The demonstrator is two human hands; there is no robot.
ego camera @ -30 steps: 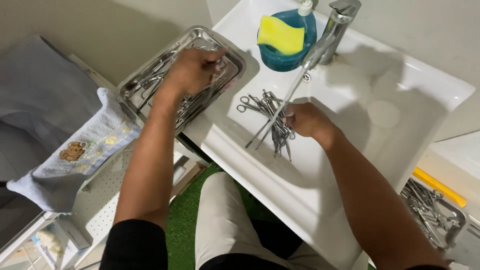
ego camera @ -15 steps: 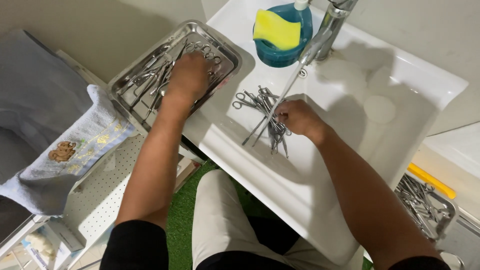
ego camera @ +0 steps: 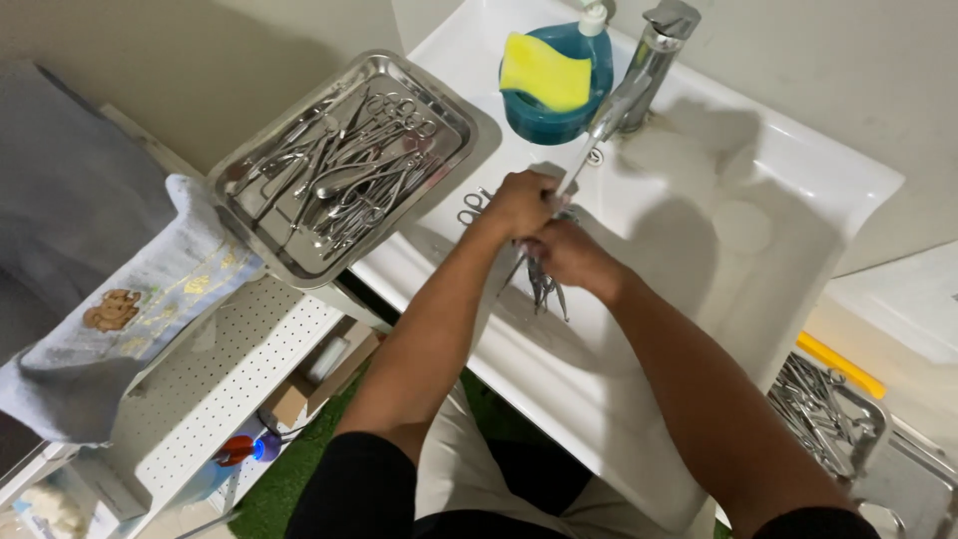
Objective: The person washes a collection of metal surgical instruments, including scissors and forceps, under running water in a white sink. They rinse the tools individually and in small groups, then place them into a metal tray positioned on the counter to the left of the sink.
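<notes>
White glossy sink (ego camera: 758,250), chrome tap (ego camera: 639,75) running a thin stream, 2 hands together under it, left hand (ego camera: 519,205) and right hand (ego camera: 564,255) both closed around a bundle of slim steel instruments (ego camera: 544,287), tips hanging down, steel tray (ego camera: 254,215) of similar tools at left, yellow sponge (ego camera: 544,72) on a blue bowl (ego camera: 539,122)

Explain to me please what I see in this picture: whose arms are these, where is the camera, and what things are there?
The camera sits on a person's head and looks down, so both arms are that person's own. The left hand and right hand meet over a white sink, under the tap, holding a bundle of metal surgical instruments. Left of the sink, a steel tray holds more instruments. Behind stands a blue bowl with a yellow sponge.
</notes>
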